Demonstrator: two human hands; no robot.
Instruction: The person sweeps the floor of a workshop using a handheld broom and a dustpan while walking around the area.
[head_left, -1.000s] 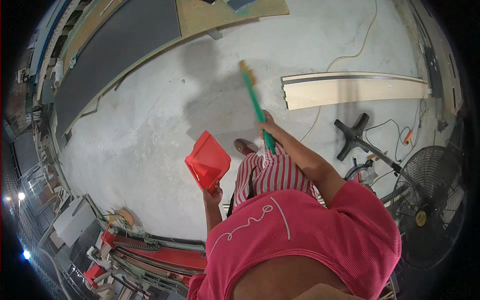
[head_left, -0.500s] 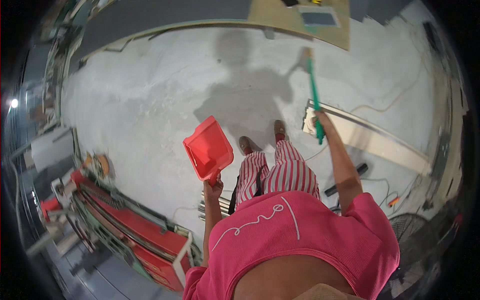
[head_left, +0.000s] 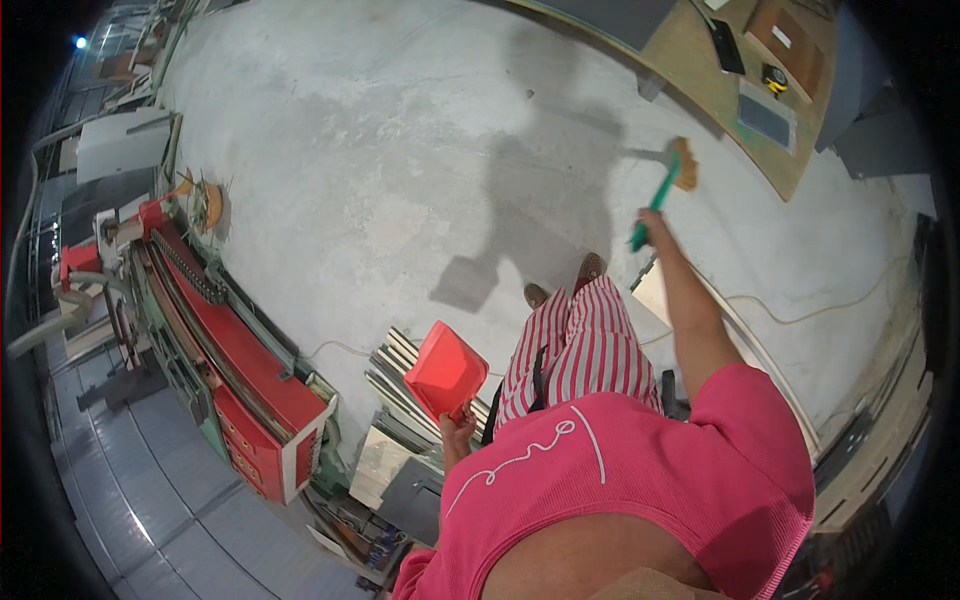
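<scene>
My left hand (head_left: 458, 430) is wrapped round the handle of a red dustpan (head_left: 446, 368), held up close by my left leg with its wide mouth pointing away from me. Out to the right, my right hand (head_left: 652, 228) grips the green handle of a hand brush (head_left: 664, 188). Its tan bristles (head_left: 684, 165) are at the far end, over the grey floor near the table's edge. Whether the bristles touch the floor I cannot tell.
A table (head_left: 700, 85) at far right bears a tape measure (head_left: 774, 78) and a dark phone-like slab (head_left: 728, 48). A long red machine (head_left: 240, 360) stands at left. Slats (head_left: 398, 370) lie beside the dustpan. A cable (head_left: 790, 312) and a long board (head_left: 740, 330) lie at right.
The view has turned left-to-right, with the table nearer. The dustpan has drawn back closer to my body. The brush has tilted outward, its bristles now showing broadside.
</scene>
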